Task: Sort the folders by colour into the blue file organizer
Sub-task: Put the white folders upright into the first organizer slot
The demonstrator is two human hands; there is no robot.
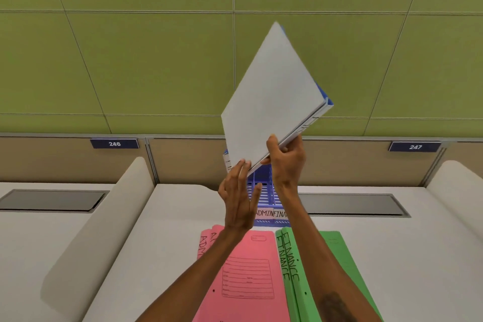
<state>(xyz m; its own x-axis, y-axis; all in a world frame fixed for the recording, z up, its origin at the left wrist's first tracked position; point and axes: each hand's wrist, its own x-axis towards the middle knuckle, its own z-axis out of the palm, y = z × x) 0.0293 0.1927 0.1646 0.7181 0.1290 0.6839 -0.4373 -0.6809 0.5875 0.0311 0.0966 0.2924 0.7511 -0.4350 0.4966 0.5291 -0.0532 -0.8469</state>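
Your right grip clamps the blue folder corner-down, likely to aim at the blue file organizer below; your left grip is spread open.

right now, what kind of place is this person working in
Probably an open-plan office: white desks split by dividers, plate 246 and plate 247, and pink folders and green folders marked ADMIN and FINANCE by a blue file organizer.

Before the blue slotted plastic file organizer, pink card folders and green card folders cover the white tabletop; a raised white-and-blue folder bundle overhangs the organizer's seemingly open slots.
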